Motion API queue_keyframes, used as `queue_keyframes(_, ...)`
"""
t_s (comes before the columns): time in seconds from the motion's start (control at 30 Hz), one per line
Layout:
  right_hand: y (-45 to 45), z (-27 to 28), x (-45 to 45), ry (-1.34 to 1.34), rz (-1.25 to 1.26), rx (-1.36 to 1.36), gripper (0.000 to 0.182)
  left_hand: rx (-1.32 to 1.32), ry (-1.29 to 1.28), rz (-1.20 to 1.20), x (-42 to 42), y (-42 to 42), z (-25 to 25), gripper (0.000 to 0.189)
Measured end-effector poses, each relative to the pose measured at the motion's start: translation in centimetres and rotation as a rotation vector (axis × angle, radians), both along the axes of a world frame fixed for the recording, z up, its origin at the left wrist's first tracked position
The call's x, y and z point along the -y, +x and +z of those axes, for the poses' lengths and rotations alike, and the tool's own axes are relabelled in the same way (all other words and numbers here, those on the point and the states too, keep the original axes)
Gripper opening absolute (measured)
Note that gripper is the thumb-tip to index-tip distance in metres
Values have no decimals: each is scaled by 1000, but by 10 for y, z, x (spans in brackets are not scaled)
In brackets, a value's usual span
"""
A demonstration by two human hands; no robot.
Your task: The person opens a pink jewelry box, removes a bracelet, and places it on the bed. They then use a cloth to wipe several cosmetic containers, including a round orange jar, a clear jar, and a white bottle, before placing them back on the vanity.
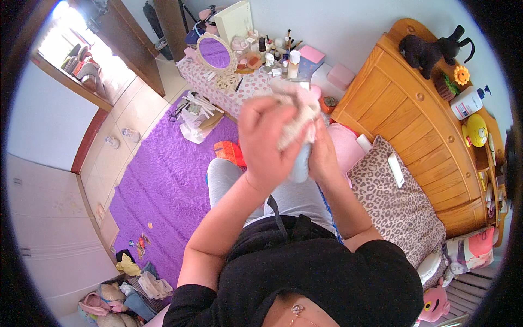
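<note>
Both hands are raised together over my lap, blurred by motion. A cream and pink soft cloth-like item (292,133) is between them, its exact kind unclear. My left hand (265,139) grips its left side with curled fingers. On the right, my right hand (325,151) is closed around the lower part, beside a light blue, rounded, elongated object (301,163) that points down towards my lap. Whether the blue object is joined to the cream item cannot be told. Grey trousers (226,180) show below.
Ahead, a dressing table with a dotted cloth (249,86) holds an oval mirror (214,52), bottles, brushes and boxes. A wooden headboard (421,126) and leopard-print pillow (392,204) are at right. A purple rug (163,175) lies left, with a plastic bag (196,128) on it.
</note>
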State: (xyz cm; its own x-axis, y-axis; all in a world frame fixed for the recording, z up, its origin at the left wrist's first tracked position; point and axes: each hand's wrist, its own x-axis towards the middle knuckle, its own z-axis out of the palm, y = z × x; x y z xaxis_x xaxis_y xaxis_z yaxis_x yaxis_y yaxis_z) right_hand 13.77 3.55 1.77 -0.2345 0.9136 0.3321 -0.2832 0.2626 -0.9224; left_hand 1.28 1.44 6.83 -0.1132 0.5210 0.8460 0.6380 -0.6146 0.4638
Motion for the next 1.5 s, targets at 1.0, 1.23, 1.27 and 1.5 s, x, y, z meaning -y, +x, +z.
queue_keyframes(1.0,32,7,20,277,66,343,80,332,-384,-437,8,-19,28,47)
queue_keyframes(1.23,25,6,22,187,89,226,85,720,-429,-515,14,-5,21,44)
queue_keyframes(1.27,24,8,24,191,69,218,85,694,-405,-489,15,-4,19,43)
queue_keyframes(1.5,24,17,27,356,-172,367,64,586,-389,-348,27,0,-8,47)
